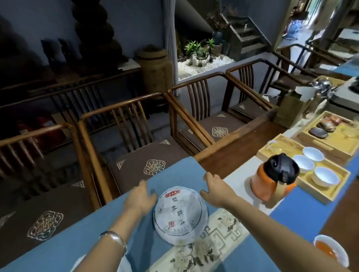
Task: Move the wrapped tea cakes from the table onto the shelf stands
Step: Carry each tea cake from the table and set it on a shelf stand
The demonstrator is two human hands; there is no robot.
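White paper wraps the one tea cake point(180, 214) in view, a round disc printed with dark characters and a red label, lying flat on the blue table runner point(80, 239) near the table's far edge. The left hand point(141, 199) reaches in on the cake's left, fingers loosely spread and relaxed, fingertips right at the cake's rim (whether they actually touch it I cannot tell). The right hand point(214, 185) sits on the cake's right, fingers straight and apart, holding nothing, its thumb close to the wrapper's upper right edge. A silver bangle point(115, 239) circles the left wrist. To the right stand an orange bottle point(274, 179) with a black lid and a wooden tray point(331, 193) of white cups point(313, 163).
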